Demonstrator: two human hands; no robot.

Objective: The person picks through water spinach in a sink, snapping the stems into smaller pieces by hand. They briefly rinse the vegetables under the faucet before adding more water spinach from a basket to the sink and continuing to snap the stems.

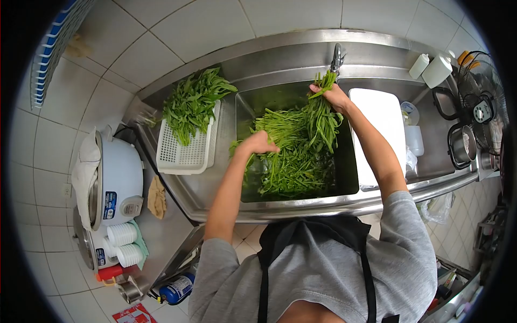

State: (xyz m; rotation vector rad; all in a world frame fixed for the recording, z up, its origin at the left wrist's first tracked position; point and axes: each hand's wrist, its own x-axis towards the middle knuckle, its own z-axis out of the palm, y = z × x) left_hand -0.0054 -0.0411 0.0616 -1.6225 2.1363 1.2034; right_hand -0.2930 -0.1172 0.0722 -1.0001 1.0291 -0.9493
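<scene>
Leafy green vegetables fill much of the steel sink, with some water showing at its edges. My right hand grips a bunch of greens by the stems near the faucet; its leaves hang down into the sink. At the left side of the pile, my left hand is bent over the stems, its fingers partly closed around some of them. Left of the sink, a white perforated basket holds another heap of greens.
A faucet stands behind the sink. To the right lie a white board, white bottles and a pot. At the left are a large rice cooker, a cloth and stacked white cups.
</scene>
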